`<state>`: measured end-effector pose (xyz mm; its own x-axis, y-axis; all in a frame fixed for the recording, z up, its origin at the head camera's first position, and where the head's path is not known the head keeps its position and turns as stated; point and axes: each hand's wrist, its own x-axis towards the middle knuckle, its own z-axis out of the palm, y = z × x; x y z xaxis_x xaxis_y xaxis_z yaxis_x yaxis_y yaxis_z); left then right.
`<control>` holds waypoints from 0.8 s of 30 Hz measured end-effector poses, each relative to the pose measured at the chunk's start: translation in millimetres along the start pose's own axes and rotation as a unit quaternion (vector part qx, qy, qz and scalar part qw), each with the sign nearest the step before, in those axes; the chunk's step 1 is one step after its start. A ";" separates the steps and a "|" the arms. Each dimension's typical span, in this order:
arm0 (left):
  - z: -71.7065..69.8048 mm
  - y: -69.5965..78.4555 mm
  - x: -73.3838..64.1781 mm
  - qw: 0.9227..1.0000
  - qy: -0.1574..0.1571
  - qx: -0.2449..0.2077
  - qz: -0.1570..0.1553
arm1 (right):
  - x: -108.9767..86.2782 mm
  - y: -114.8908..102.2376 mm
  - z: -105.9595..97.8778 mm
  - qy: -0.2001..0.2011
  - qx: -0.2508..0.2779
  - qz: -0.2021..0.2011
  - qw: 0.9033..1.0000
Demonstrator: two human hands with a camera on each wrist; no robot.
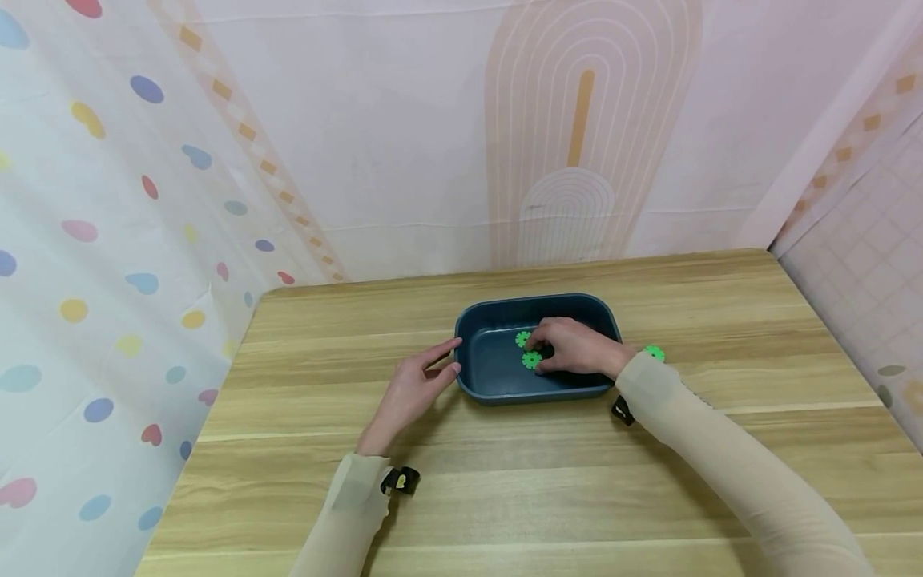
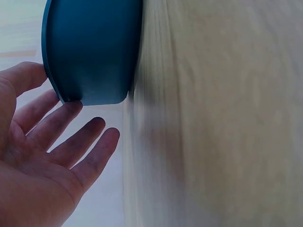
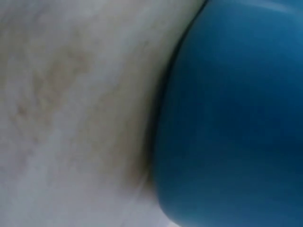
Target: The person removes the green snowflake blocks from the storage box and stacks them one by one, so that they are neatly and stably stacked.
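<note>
A dark blue rectangular tray (image 1: 490, 398) stands on the wooden table. My left hand (image 1: 413, 393) touches its left end with thumb and fingertips, the fingers fairly straight; in the left wrist view this hand (image 2: 47, 142) lies against the rim, the last two fingers free of it. My right hand (image 1: 573, 347) reaches into the tray with curled fingers. Between its thumb and index fingertip is a bright green notched disc (image 1: 532, 360), which they appear to pinch. Just behind lies another such disc (image 1: 522, 340). The right wrist view shows only the tray's blurred outside wall (image 3: 232, 123), no fingers.
A third green notched disc (image 1: 654, 353) shows beyond the right sleeve, outside the tray. Black wrist straps (image 1: 400, 481) sit at both cuffs. Behind the wooden table (image 1: 505, 497) hangs a patterned curtain (image 1: 404, 160), with another dotted one at the left.
</note>
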<state>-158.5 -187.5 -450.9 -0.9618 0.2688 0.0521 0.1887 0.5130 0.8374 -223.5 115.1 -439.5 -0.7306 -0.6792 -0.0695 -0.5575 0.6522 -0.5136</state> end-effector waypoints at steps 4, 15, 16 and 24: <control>0.0 0.3 -0.3 1.000 0.000 0.000 -0.001 | -0.5 -0.1 0.7 0.001 0.000 0.000 1.000; 0.9 -1.6 1.4 1.000 0.003 0.001 0.008 | -0.8 -2.4 0.3 -0.007 -0.002 0.005 1.000; 0.7 -1.8 1.6 1.000 0.003 0.000 0.007 | -1.4 -2.7 -0.2 -0.006 0.005 0.006 1.000; -1.2 -2.4 2.3 1.000 0.002 0.001 0.001 | -10.5 -6.2 -8.2 0.026 0.049 0.005 0.998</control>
<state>-161.4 -189.0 -452.1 -0.9621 0.2670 0.0558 0.1913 0.5144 0.8360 -215.6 121.0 -428.5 -0.7570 -0.6526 -0.0322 -0.5107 0.6216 -0.5940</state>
